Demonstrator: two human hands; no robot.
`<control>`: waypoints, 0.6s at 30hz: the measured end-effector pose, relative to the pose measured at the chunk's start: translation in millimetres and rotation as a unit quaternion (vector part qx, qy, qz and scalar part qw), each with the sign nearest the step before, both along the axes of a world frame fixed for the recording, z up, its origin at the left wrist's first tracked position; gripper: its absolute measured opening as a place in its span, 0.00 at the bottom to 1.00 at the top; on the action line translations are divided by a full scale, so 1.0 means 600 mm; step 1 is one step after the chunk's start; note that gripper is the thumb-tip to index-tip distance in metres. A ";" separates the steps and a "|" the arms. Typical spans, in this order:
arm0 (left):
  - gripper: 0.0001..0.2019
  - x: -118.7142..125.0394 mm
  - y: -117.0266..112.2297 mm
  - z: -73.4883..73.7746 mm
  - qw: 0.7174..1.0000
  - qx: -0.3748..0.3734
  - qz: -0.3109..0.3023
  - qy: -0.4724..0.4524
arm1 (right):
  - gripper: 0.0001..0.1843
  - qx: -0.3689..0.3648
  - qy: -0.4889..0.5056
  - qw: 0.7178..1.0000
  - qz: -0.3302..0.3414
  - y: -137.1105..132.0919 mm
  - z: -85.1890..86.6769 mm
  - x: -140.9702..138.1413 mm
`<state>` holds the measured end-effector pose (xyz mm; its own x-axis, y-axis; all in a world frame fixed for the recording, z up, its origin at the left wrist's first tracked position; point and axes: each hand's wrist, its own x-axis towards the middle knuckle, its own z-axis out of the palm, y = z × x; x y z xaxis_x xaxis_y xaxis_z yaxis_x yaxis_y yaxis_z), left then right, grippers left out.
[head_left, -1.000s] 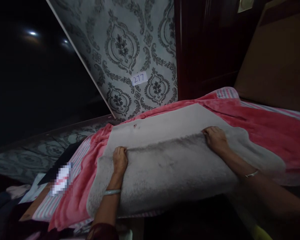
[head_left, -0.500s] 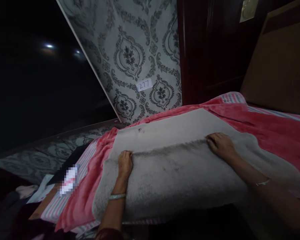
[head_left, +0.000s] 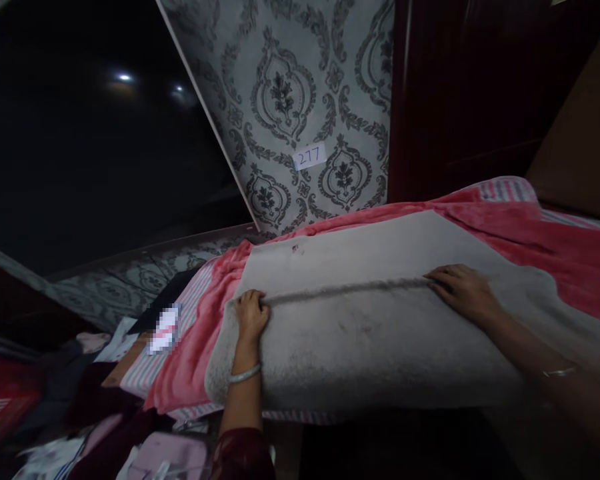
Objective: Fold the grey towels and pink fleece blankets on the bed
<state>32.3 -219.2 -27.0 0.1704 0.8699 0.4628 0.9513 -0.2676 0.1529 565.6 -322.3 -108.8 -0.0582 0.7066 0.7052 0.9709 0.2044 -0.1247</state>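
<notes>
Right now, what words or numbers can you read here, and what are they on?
"277": handwritten on the small white paper label stuck on the grey patterned wallpaper.
The pixelated patch at the left: unreadable.
No writing on the grey fluffy mat that the left hand grips and the right hand touches.

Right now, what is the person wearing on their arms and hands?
Both hands are bare, no gloves. The left hand has a pale, shiny bangle at the wrist and a dark maroon sleeve up the arm. The right hand has a thin silvery bracelet; no sleeve shows on that arm.
</notes>
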 end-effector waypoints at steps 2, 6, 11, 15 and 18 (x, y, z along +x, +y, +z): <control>0.15 -0.006 -0.001 -0.001 1.000 -0.002 0.028 0.002 | 0.19 0.002 -0.001 1.000 -0.001 0.000 0.000 0.001; 0.14 -0.015 0.000 -0.005 0.998 -0.013 0.053 0.001 | 0.21 -0.001 -0.008 1.000 -0.006 -0.001 0.003 0.002; 0.12 -0.014 0.003 -0.005 0.998 -0.020 0.052 0.003 | 0.24 0.004 -0.005 1.000 -0.020 -0.002 0.005 -0.003; 0.12 -0.012 0.002 -0.002 0.998 -0.008 0.063 -0.006 | 0.24 0.009 -0.005 1.000 -0.022 -0.004 0.009 -0.006; 0.10 -0.012 -0.001 0.000 0.997 0.013 0.070 -0.017 | 0.23 0.009 -0.007 1.000 -0.026 -0.005 0.013 -0.005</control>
